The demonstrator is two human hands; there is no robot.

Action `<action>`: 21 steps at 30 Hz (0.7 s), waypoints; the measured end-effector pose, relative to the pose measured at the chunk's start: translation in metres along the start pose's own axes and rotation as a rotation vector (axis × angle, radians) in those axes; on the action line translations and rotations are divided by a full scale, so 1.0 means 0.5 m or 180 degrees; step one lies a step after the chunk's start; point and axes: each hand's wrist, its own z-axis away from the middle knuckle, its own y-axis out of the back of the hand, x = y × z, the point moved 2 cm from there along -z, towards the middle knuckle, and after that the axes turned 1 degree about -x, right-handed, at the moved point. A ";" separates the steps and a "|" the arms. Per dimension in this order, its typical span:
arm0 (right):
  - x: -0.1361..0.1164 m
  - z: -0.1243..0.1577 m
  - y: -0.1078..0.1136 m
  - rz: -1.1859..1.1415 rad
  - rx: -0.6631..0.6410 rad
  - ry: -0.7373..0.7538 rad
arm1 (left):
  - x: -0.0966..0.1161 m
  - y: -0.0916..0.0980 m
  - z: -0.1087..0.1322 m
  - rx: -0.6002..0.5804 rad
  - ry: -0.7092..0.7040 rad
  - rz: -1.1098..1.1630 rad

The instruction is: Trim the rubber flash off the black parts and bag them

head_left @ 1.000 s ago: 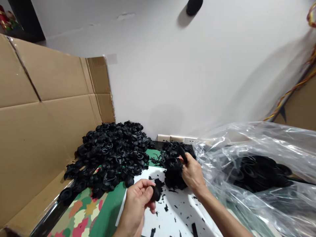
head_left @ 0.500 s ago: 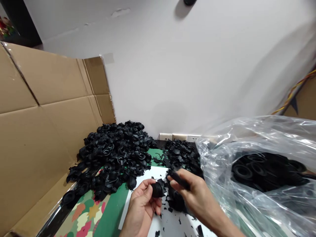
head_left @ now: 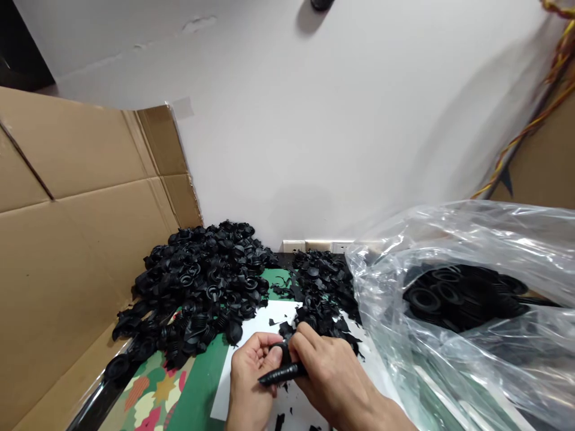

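Note:
My left hand (head_left: 250, 374) is closed on a small black ribbed rubber part (head_left: 284, 352), held low over a white sheet (head_left: 256, 332). My right hand (head_left: 330, 377) grips a thin black tool (head_left: 281, 375) that points left against that part. The two hands touch. A big heap of black rubber parts (head_left: 202, 287) lies to the left. A smaller heap of black scraps (head_left: 326, 293) sits just beyond my hands.
A tall opened cardboard box (head_left: 76, 203) walls off the left side. A clear plastic bag (head_left: 467, 311) holding more black parts fills the right. The table carries a green patterned cover (head_left: 157, 401). A white wall with sockets (head_left: 309, 246) stands behind.
My right hand came back from the scrap heap with the black tool and closed in on my left hand. The left hand kept hold of the ribbed part.

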 end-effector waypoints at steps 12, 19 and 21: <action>0.080 -0.006 0.045 -0.1360 0.0033 -0.1746 | -0.001 0.003 0.003 -0.0549 0.0861 0.1796; 0.069 0.016 0.024 -0.1887 0.0129 -0.1794 | -0.002 -0.005 0.008 -0.0659 0.1110 0.2077; 0.073 0.019 0.023 -0.1944 0.0121 -0.1804 | 0.000 -0.007 0.009 -0.0606 0.1179 0.2004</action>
